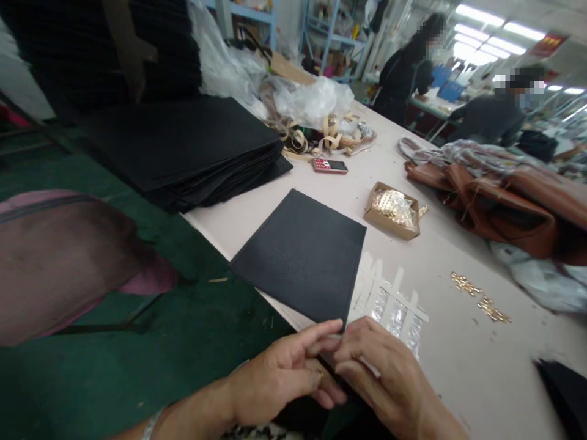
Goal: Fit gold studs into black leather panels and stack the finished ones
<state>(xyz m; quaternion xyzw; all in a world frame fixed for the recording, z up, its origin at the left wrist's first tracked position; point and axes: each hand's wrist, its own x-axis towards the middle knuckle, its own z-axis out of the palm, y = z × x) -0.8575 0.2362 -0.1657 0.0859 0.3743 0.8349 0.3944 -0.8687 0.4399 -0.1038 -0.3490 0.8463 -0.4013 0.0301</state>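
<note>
A flat black leather-like panel (302, 256) lies at the table's near edge, its closest corner reaching my fingers. My left hand (288, 370) is beside that corner, fingers stretched and slightly apart, a ring on one of them. Against its fingertips, my right hand (385, 370) is closed with its fingers bent in a pinch. What lies inside that pinch is hidden. Just beyond my right hand is a clear plastic sheet with pale strips (397, 305), partly beside the panel.
A tall stack of black panels (192, 140) stands left. Further back are a red phone (330, 165) and plastic bags (312, 98). A small carton of gold pieces (392, 211), loose gold hardware (481, 297) and brown bags (504, 201) sit right. Two people (408, 67) work behind.
</note>
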